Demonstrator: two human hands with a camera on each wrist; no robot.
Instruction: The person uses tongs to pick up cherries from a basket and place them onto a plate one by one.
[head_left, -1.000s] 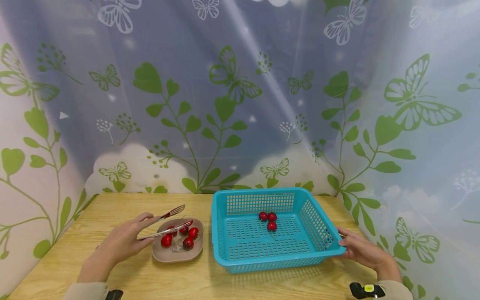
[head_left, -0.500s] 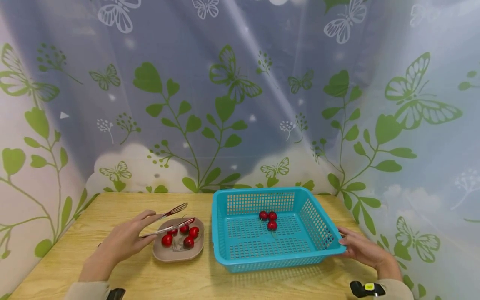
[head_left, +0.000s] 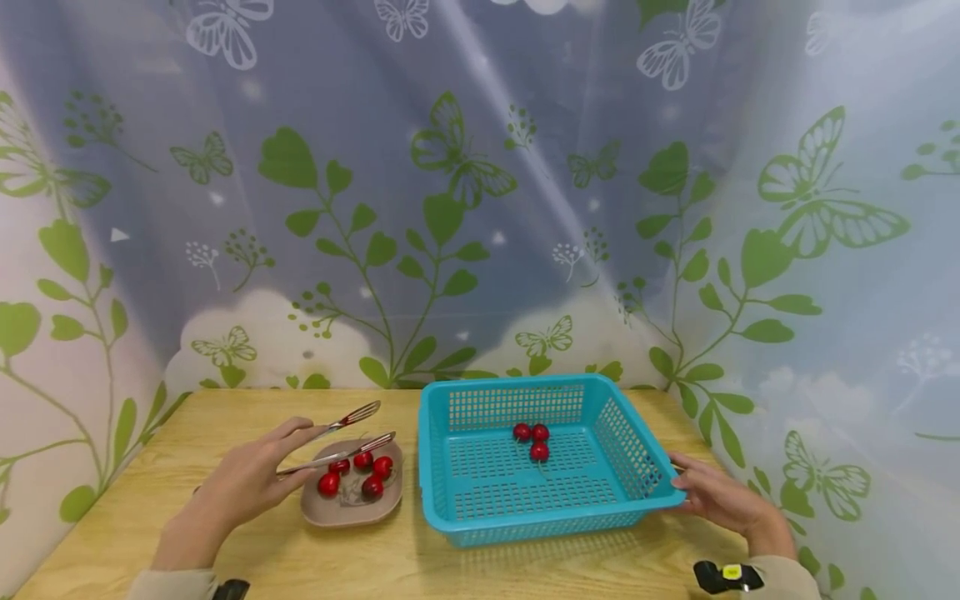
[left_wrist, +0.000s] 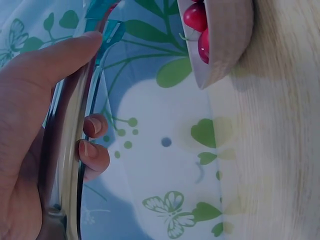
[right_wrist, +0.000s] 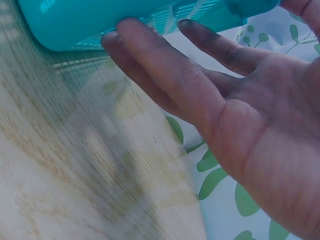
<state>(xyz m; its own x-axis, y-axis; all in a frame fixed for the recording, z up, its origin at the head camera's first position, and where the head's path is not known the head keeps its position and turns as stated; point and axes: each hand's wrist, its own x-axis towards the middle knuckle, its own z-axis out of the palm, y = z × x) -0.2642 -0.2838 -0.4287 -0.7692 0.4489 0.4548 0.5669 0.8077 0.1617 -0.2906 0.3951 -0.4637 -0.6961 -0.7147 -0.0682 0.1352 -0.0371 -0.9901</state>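
My left hand holds metal tongs, their two arms spread apart and their slotted tips over the far side of a beige-pink plate. Several red cherries with stems lie on that plate. Nothing shows between the tips. To the right stands a turquoise perforated basket, with three cherries together on its floor. At its right front corner my right hand holds it, thumb at the rim and fingers against the outer wall; in the right wrist view those fingers look fairly straight.
Plate and basket stand side by side on a light wooden table, a narrow gap between them. A curtain printed with leaves and butterflies hangs behind the table and along both sides.
The tongs have shifted slightly to the right over the plate, still spread. The head view has turned a little. The right hand keeps its place on the basket, and the cherries lie as before.
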